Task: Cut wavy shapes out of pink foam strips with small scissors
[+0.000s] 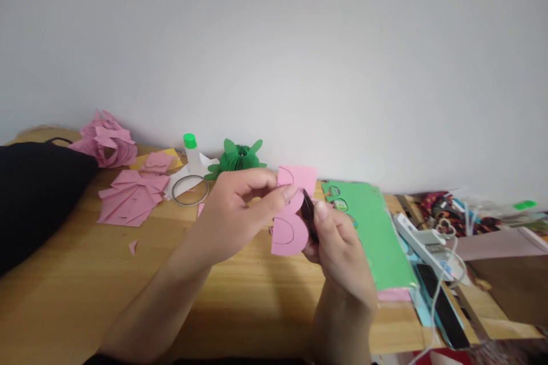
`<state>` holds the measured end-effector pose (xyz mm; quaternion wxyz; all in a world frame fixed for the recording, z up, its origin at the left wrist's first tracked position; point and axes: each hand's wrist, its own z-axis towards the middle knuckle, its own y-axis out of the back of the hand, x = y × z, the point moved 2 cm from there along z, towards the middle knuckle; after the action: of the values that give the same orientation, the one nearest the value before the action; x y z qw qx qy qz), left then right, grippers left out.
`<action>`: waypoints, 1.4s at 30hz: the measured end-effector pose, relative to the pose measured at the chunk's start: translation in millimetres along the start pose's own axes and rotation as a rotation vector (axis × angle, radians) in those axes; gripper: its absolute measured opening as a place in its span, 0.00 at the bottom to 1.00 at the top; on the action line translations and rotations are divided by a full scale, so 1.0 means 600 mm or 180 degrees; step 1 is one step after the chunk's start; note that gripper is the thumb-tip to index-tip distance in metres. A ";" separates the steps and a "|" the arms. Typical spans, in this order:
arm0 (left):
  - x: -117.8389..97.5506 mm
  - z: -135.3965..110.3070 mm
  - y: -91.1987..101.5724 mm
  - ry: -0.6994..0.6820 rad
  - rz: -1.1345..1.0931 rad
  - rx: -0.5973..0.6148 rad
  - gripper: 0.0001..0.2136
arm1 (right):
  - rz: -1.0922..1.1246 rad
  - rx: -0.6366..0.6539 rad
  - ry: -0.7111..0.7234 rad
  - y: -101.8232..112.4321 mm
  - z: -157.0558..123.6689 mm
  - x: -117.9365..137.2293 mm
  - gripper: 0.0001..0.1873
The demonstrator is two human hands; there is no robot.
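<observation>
The left hand [240, 211] is closed in a pinch on a pink paper strip marked with pencilled half-circles [289, 234], which is held upright above the light wooden tabletop [128, 285]. The right hand [342, 251] is clenched around small black scissors [308, 214], their blades set at the strip's right edge. A clean cut is judged to depend on the paper being turned into the blades along the drawn curve. A green card sheet [377, 234] is noted just to the right, and pink paper offcuts [132, 197] well to the left.

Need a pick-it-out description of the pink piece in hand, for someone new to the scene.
On the wooden table, look mid-frame where both hands meet, left of the green sheet. The pink paper piece is pinched in the left hand, scissors in the right hand at its edge. Unlike the pink scraps lying flat at left, it's held up and shows drawn arcs.
</observation>
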<state>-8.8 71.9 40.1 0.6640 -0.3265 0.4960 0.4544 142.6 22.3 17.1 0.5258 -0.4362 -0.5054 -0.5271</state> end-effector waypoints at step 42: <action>-0.014 -0.003 0.001 -0.0527 0.0674 -0.0142 0.19 | -0.0012 0.0226 -0.0071 0.001 0.001 0.002 0.26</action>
<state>-11.1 68.1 47.5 0.6436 -0.2483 0.4610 0.5583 143.1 23.1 18.4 0.5343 -0.4220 -0.5305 -0.5049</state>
